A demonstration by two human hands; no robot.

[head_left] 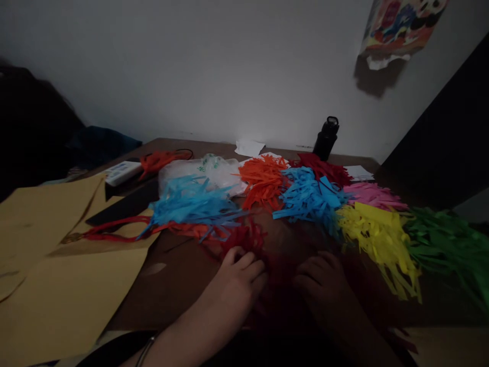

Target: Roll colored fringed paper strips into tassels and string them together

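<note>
My left hand (239, 280) rests on the brown table (179, 275) with its fingers curled over a dark red bunch of cut paper strips (246, 239). My right hand (324, 285) lies close beside it in shadow, fingers bent down on the same dark red paper. Whether either hand grips the strips is unclear. Just beyond the hands lie fringed paper bunches: light blue (191, 204), orange (263, 181), blue (307, 199), pink (372, 194), yellow (376, 239) and green (451, 244).
Large yellow paper sheets (57, 275) cover the left of the table. A black bottle (326, 137) stands at the back by the white wall. A clear plastic bag (208, 171), a white box (122, 172) and white paper scraps (249, 148) lie behind the bunches.
</note>
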